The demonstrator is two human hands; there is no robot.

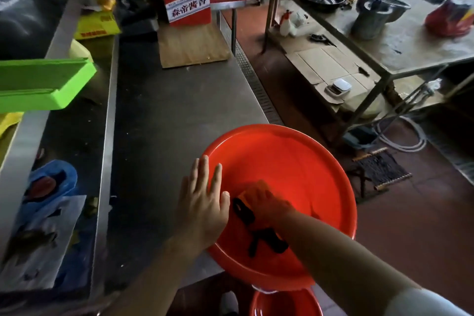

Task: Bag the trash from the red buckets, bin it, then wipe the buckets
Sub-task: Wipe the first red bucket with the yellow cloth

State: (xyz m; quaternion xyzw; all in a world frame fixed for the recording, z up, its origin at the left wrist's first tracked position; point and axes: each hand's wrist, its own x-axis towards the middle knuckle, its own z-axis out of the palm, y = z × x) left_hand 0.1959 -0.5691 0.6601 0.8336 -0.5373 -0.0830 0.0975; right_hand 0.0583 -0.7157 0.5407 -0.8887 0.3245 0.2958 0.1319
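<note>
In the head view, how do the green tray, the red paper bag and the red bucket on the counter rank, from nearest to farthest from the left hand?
From the left hand:
1. red bucket, under its fingers, which lie on the rim
2. green tray, on the shelf at far left
3. red paper bag, at the counter's far end

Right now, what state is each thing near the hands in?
Red bucket: upright at the counter's edge, partly overhanging, no trash visible inside.
Cloth: inside the bucket, under the right hand.
Right hand: pressing the cloth.
Left hand: flat on the bucket's rim, fingers straight.
Second red bucket: below the first, mostly hidden.
Green tray: upside down on the shelf.
</note>
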